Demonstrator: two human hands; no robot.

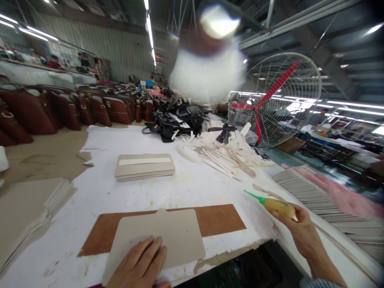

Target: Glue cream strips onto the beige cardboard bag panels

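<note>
Grasped in the right hand (300,230) is a yellowish squeeze bottle (275,206) with green nozzle, above the right side of the table (192,190); its content I cannot tell. The left hand (139,262) rests flat, clutching nothing, on a beige board (177,232) lying over a brown strip (220,220). Brown bags (27,108) stand far left, their insides hidden.

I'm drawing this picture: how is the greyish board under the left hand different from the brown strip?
The board is pale greyish-beige, while the strip is brown. The board has rounded corners and a little bump on its far edge; the strip has pointy corners. The board lies on top, and the strip is partly covered, poking out both sides. Both lie on the white tabletop.
</note>
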